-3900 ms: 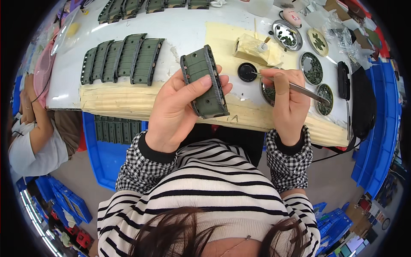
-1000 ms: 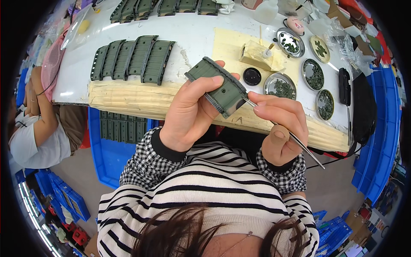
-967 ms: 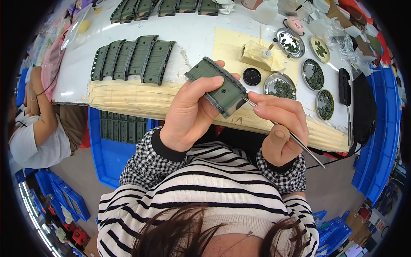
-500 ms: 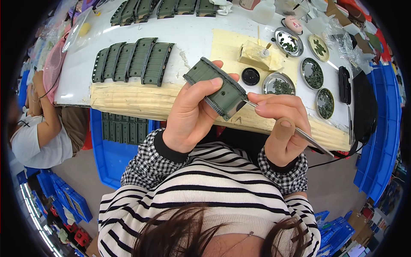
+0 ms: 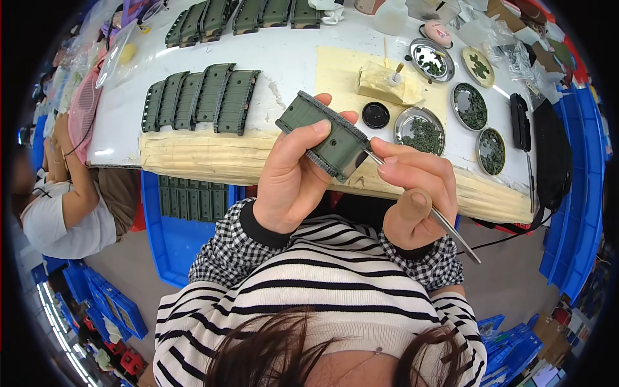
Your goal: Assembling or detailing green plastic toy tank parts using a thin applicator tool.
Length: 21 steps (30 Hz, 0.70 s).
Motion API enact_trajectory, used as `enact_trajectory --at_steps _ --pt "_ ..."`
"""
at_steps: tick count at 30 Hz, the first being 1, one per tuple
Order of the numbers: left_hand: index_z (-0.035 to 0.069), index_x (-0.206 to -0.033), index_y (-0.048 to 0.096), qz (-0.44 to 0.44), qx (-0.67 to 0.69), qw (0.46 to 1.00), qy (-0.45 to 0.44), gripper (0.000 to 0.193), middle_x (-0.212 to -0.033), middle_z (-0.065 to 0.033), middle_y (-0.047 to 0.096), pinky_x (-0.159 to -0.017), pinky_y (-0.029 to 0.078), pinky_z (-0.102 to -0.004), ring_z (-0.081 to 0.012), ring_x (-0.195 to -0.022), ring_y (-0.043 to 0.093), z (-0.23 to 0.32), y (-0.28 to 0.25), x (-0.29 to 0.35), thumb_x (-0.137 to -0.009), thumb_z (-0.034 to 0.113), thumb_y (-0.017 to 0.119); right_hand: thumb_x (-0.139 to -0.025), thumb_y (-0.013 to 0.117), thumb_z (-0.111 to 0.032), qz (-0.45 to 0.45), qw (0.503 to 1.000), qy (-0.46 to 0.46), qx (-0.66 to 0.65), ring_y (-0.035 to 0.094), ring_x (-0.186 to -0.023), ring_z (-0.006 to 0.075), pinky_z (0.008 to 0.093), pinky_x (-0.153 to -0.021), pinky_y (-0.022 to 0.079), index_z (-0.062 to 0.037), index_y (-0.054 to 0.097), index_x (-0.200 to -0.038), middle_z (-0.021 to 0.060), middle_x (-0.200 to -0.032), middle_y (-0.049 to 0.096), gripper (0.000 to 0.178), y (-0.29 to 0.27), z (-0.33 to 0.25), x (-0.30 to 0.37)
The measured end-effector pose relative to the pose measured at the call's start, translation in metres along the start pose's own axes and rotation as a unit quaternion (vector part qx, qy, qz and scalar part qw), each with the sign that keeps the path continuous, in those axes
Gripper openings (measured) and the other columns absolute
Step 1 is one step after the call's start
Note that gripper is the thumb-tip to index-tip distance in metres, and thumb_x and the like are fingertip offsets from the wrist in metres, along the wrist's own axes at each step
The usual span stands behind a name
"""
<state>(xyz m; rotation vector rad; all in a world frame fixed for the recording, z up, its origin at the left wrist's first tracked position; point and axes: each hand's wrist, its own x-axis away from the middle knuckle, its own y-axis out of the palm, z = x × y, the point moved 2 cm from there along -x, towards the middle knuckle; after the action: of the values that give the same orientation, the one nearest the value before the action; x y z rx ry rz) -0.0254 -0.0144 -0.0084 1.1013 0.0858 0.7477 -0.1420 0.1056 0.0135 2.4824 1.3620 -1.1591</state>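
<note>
My left hand [image 5: 293,164] grips a dark green curved plastic piece [image 5: 325,137] with ribbed edges, thumb on top and fingers beneath. The piece has a small round hole and is held tilted above the table's near edge. In my right hand [image 5: 422,187] is a pair of metal tweezers [image 5: 449,231], pinched between thumb and fingers. Their tip meets the right-hand edge of the green piece; whether a small part sits in the tip cannot be made out. Similar green pieces [image 5: 200,100] stand in a row on the table to the left.
Round dishes of small green bits, including a metal dish [image 5: 442,137], stand at right. Nearby are a black lid [image 5: 375,115] and a yellowish block [image 5: 382,87]. A padded roll [image 5: 200,158] lines the table edge. Below left, a blue crate [image 5: 174,248] holds more pieces. Another person [image 5: 74,213] sits left.
The rear end of the tweezers has swung toward my body as my right hand turned slightly and shifted left. My left hand and the green piece keep nearly the same place.
</note>
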Motion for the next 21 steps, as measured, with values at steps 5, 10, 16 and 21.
enact_trajectory --at_steps 5,10,16,21 --pt "0.006 -0.131 0.04 -0.002 -0.002 1.0 0.003 0.042 -0.119 -0.0171 0.058 -0.089 0.053 -0.0355 -0.0218 -0.104 0.061 -0.0005 0.0017 0.0014 -0.092 0.012 0.055 -0.098 0.051 -0.017 -0.009 1.0 -0.029 -0.001 0.065 -0.103 0.0311 0.0319 -0.083 0.054 0.0019 0.061 -0.107 0.0157 -0.106 0.059 0.023 -0.0005 0.0022 0.0023" --pt "0.007 -0.131 0.04 -0.01 0.008 1.0 0.0 0.042 -0.12 -0.0164 0.057 -0.087 0.053 -0.035 -0.0212 -0.104 0.061 -0.002 0.0 0.0017 -0.092 0.012 0.055 -0.098 0.051 -0.02 -0.006 1.0 -0.026 -0.001 0.064 -0.104 0.0312 0.0322 -0.084 0.054 0.0017 0.061 -0.109 0.016 -0.107 0.058 0.026 0.0002 0.0016 0.0047" --pt "0.007 -0.132 0.039 -0.011 0.012 1.0 0.005 0.043 -0.121 -0.0161 0.057 -0.087 0.054 -0.0346 -0.0207 -0.104 0.061 -0.0034 -0.0007 0.0028 -0.092 0.012 0.054 -0.098 0.05 -0.023 -0.006 1.0 -0.007 -0.004 0.063 -0.107 0.0298 0.0322 -0.085 0.053 0.0001 0.061 -0.11 0.0155 -0.109 0.059 0.027 0.0005 0.0005 0.0061" --pt "0.008 -0.132 0.039 -0.004 0.019 1.0 0.006 0.043 -0.12 -0.0162 0.057 -0.086 0.054 -0.0345 -0.0204 -0.104 0.061 -0.0047 -0.0007 0.0028 -0.092 0.012 0.054 -0.099 0.05 -0.022 -0.007 1.0 0.005 0.004 0.062 -0.107 0.0293 0.032 -0.085 0.053 -0.0007 0.061 -0.11 0.0151 -0.109 0.059 0.027 0.0006 0.0003 0.006"
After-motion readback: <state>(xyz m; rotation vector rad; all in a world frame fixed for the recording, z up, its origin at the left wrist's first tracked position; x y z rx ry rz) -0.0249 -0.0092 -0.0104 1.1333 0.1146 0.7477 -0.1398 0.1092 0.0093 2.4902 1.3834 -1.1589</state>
